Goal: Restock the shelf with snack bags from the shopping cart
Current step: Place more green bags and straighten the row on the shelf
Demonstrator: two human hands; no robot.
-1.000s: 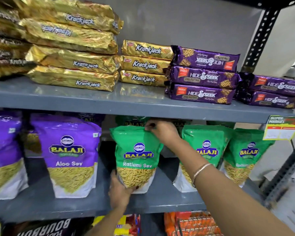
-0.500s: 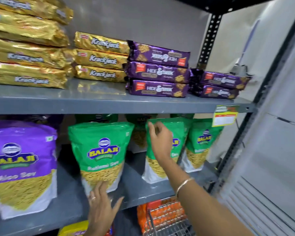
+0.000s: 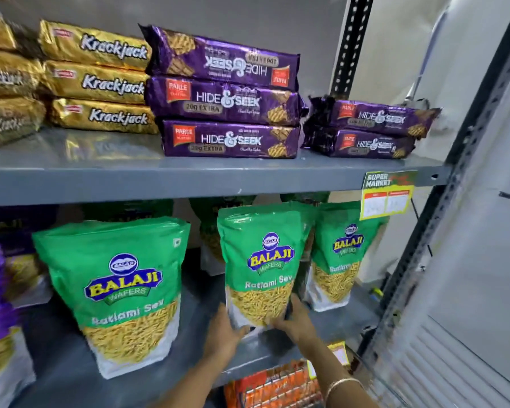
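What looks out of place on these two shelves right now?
The top Hide & Seek pack in the three-high stack lies upside down, its lettering inverted against the two below. On the lower shelf, the middle Ratlami Sev bag leans slightly while the left hand and right hand grip its base.

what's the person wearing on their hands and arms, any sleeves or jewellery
Both forearms are bare, with no sleeves or gloves in view. The right wrist carries a thin, pale metallic bangle. The left hand and right hand show no rings that can be made out here.
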